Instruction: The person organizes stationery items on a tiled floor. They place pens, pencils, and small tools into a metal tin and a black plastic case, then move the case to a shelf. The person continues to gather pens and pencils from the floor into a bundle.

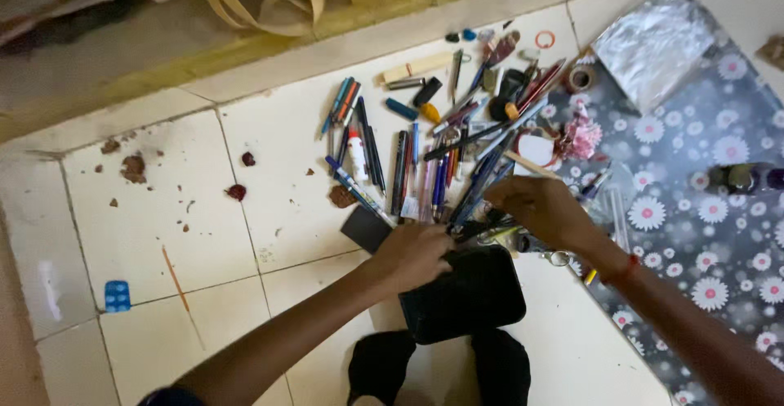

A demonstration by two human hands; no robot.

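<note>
Two hands work at a black pouch (465,296) lying on the tiled floor (163,218), near the person's feet. It is dark, soft and rectangular with rounded corners. The left hand (416,255) grips its far edge, fingers curled shut on it; the right hand (543,210) hovers just beyond, fingers bent — whether it holds anything cannot be told. A scatter of pens (425,169) lies farther off, a daisy-print sheet (694,177) on the right.

Bare floor tiles (163,210) at left and lower left of the frame leave open passage, broken only by brown crumbs (133,167) and a small blue block (117,296), while the pile of pens (425,153) crowds the centre and the black pouch (461,296) blocks below it.
</note>
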